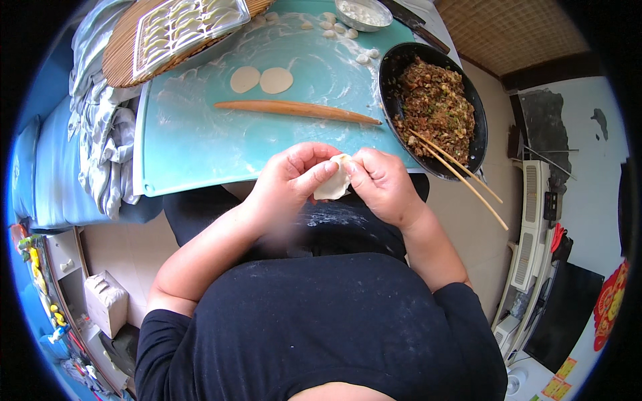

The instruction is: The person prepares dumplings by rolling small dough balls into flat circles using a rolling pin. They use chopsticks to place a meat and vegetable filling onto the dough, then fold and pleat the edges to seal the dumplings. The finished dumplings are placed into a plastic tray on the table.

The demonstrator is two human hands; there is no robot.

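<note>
Between my two hands, just off the near edge of the table, is a white dumpling [332,187] with its wrapper pinched at the top. My left hand [292,175] grips its left side, thumb against the dough. The fingers of my right hand [386,184] press the dough's upper right edge together. Whatever filling lies inside is hidden. Beyond my hands a wooden rolling pin [297,110] lies across the floured turquoise mat [194,150]. Two round wrappers, a left one [245,79] and a right one [276,80], lie flat behind it.
To the right, a black pan [483,127] of minced filling [438,100] holds chopsticks [468,180] that stick out toward me. Small dough pieces [329,25], a flour bowl [364,15] and a knife [428,33] sit at the back. A tray of dumplings [194,27] rests on a woven mat [120,57].
</note>
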